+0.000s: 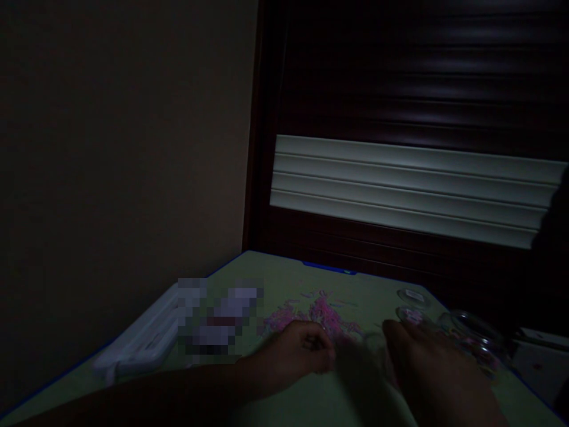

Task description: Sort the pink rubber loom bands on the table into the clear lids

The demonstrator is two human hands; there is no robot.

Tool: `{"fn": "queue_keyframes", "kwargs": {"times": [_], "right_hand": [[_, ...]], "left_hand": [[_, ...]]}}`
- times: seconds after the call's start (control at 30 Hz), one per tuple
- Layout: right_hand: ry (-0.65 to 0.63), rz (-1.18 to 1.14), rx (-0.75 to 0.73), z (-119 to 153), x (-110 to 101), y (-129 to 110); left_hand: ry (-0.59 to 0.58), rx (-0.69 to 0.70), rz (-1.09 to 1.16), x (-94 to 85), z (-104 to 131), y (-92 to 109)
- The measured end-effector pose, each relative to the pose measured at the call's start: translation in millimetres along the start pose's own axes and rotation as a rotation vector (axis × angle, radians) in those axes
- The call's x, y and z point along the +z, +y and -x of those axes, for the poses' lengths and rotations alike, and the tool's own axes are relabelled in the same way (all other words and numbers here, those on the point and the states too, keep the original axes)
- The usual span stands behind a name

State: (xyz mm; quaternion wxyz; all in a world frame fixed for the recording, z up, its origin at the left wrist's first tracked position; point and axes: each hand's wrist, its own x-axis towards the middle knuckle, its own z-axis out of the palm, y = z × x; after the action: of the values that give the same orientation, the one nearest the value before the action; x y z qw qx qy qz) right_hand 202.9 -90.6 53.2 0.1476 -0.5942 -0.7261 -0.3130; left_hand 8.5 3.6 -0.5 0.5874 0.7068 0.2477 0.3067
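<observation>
Just in front of a loose pile of small pink bands (326, 314), my left hand (296, 356) is low over the table with its fingers curled in. Whatever those fingers may hold is too dark to see. My right hand (433, 367) reaches in from the lower right, its back toward me and its fingers hidden. Beside its fingers a clear round rim (376, 341) shows faintly; whether the hand touches it I cannot tell. To the right of that hand stands a clear round jar (473, 329) with colourful small pieces inside.
The pale green table (267, 264) has a blue edge. A white compartment tray (146, 338) lies at the left, near a pixelated flat object (226, 317). Two clear round lids or tubs, one with a label (414, 295), sit at the back right. A wall and dark shutter stand behind.
</observation>
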Motion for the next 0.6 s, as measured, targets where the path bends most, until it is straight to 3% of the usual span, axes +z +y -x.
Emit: {"fn": "queue_keyframes", "kwargs": {"times": [0.2,0.37,0.6], "right_hand": [[-0.153,0.205,0.083,9,-4,20],[-0.15,0.297,0.054,12,-3,25],[-0.174,0.232,0.065,13,-3,23]], "left_hand": [[0.012,-0.043,-0.007,-0.3,-1,1],[-0.004,-0.046,0.016,-1.2,-1,1],[0.003,-0.058,-0.004,-0.4,-1,2]]}}
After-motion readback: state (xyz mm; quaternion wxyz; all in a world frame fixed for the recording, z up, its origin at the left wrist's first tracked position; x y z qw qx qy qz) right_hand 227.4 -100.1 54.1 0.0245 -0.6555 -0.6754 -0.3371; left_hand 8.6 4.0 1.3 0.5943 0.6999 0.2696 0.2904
